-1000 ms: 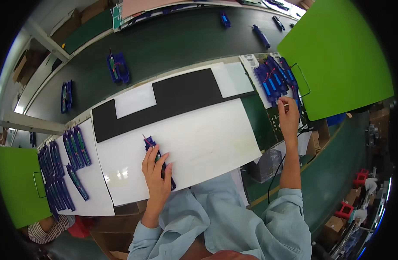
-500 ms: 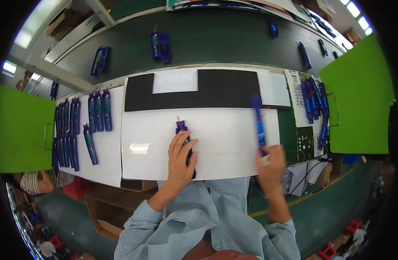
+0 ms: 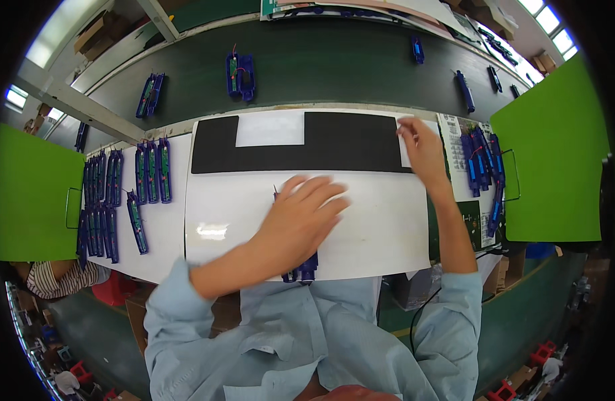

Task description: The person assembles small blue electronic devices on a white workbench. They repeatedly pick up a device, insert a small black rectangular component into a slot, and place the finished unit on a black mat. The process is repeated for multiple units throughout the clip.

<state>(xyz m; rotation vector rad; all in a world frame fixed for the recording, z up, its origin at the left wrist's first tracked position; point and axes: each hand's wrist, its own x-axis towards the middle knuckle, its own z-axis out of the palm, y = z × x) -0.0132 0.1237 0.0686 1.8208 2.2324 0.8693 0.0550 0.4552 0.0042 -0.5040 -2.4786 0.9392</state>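
Blue casings (image 3: 310, 266) at the near edge of the white board (image 3: 381, 227): dark, smooth plastic, two ends side by side, the right one broader; middles hidden beneath the left hand (image 3: 304, 220), a thin wire tip (image 3: 275, 189) poking out beyond. Left fingers outstretched, blurred; any hold underneath impossible to make out. Farther off, right hand (image 3: 422, 150) at the right end of the black mat (image 3: 351, 140), fingers bent; unclear whether closed on anything. To the left, rows of slim casings (image 3: 152, 170) lined with green; to the right, a cluster of casings (image 3: 481, 160) with paler blue. Beyond, on the dark green belt (image 3: 334, 67), a wide, two-part casing (image 3: 248, 73).
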